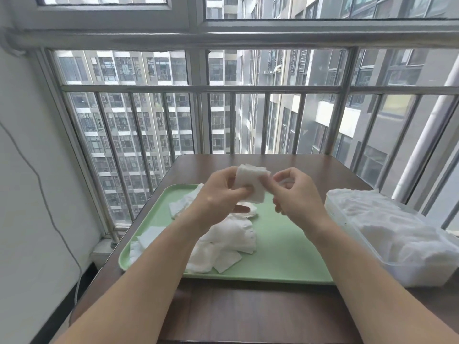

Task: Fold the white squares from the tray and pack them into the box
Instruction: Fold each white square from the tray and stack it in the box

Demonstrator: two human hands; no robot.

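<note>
Tray (285,244) floor free right of pile (223,242). Near tabletop (248,314) strip free. Heaped box (409,271) blocks right edge; railing (198,88) closes far side.

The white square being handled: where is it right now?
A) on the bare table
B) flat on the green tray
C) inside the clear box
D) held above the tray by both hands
D: the left hand and right hand both pinch the white square in the air above the green tray, apart from the clear box.
</note>
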